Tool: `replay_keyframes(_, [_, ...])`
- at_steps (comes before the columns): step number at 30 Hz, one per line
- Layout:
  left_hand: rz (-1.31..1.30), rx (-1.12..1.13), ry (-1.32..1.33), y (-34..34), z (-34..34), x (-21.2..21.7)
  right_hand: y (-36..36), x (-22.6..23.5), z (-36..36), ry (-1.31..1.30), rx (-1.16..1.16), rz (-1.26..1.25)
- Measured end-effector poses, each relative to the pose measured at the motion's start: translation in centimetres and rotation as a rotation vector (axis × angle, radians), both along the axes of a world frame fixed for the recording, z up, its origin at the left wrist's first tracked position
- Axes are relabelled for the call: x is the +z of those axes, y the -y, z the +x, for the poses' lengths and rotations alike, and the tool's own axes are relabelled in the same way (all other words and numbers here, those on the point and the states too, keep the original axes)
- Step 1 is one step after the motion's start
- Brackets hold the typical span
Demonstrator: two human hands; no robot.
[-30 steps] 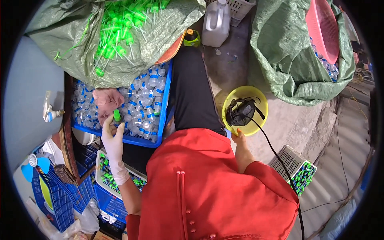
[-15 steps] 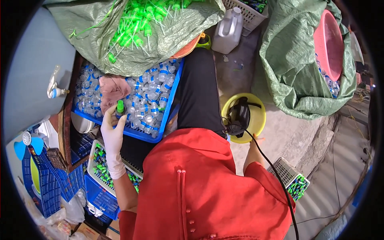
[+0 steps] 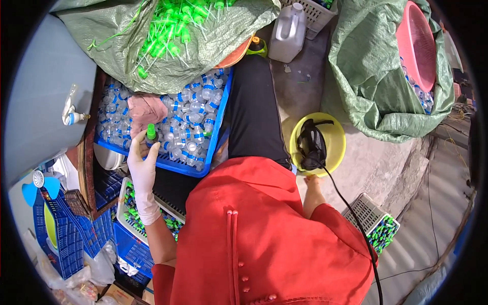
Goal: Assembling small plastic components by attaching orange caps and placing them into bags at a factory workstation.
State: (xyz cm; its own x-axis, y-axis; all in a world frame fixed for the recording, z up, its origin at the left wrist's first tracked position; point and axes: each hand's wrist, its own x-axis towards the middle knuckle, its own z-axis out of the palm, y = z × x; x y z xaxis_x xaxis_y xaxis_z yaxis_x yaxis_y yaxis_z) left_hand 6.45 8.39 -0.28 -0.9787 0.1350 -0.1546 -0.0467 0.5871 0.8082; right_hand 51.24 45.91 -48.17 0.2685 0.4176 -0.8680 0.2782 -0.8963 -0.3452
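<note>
Blue tray (image 3: 179,170) beneath, the left grip (image 3: 149,141) pinches a bottle (image 3: 151,134) (green-capped) between its tips.

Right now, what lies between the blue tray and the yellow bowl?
In the head view, the black trouser leg mostly fills the stretch between the blue tray and the yellow bowl.

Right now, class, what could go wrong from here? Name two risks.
The green-capped bottle might slip from the grip of the gloved left hand and drop among the small clear bottles in the blue crate. The black cord, running from the yellow basin past the red right sleeve, could snag and tug out the black bundle.
</note>
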Motion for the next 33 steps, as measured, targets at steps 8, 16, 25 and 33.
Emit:
replay_keyframes(8, [0.184,0.054,-0.023,-0.3,-0.2,-0.7,-2.6,12.6,2.3,0.05,0.896,-0.582])
replay_keyframes(16, [0.199,0.06,-0.045,1.2,-0.3,-1.1,0.8,40.5,-27.4,-0.187,1.875,0.554])
replay_keyframes(25, [0.362,0.364,-0.157,8.0,4.0,-3.3,11.7,50.5,-49.3,-0.976,2.591,0.952])
replay_keyframes(33, [0.311,0.55,-0.137,14.3,10.5,-5.8,20.2,42.2,-50.7,-1.364,2.268,1.108])
